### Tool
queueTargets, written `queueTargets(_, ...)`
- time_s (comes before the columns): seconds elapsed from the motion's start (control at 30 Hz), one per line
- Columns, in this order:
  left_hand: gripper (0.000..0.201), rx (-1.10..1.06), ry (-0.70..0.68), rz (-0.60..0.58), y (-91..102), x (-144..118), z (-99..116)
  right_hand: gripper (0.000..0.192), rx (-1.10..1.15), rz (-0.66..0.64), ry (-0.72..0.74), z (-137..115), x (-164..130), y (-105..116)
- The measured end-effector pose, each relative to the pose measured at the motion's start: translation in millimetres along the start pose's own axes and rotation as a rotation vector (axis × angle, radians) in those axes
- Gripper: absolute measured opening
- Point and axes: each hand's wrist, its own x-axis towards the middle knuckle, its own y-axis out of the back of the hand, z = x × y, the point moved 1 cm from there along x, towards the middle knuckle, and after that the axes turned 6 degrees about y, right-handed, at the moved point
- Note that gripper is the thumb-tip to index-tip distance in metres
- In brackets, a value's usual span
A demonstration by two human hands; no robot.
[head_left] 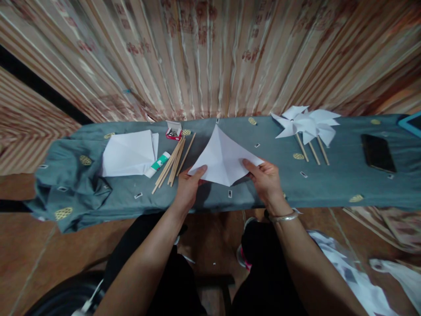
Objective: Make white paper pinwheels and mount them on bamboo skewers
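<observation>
Folding stage, by the look of it: left hand (190, 186) and right hand (265, 177), apart, pinching opposite corners of a creased white paper sheet (223, 158). Wooden sticks (173, 164) just left of the left hand; finished paper pinwheels (307, 123) beyond the right. Next likely needs a firm, aligned crease.

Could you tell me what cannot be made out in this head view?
- Red box contents: too small.
- Blue thing: cut off by the right edge.
- Fingers of left hand and right hand: partly hidden under the white paper.
</observation>
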Motion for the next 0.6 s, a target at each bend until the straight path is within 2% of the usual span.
queueTargets(0.2,0.037,-0.058,0.043,-0.036,-0.7,-1,6,0.030,0.082,0.015,-0.080,-6,2,0)
queueTargets(0.3,0.037,-0.074,0.007,-0.046,-1.1,-2,5,0.033,0.061,-0.015,-0.103,-1,3,1)
queueTargets(0.4,0.035,-0.046,-0.052,-0.025,0.4,-1,1,0.038,-0.037,-0.040,-0.052,2,8,4)
queueTargets(0.5,0.033,0.021,-0.156,0.031,5.0,4,0,0.049,-0.375,-0.033,0.134,0,15,13)
queueTargets(0.6,0.031,0.112,-0.267,0.085,11.2,9,6,0.036,-0.953,-0.126,0.387,0,19,20)
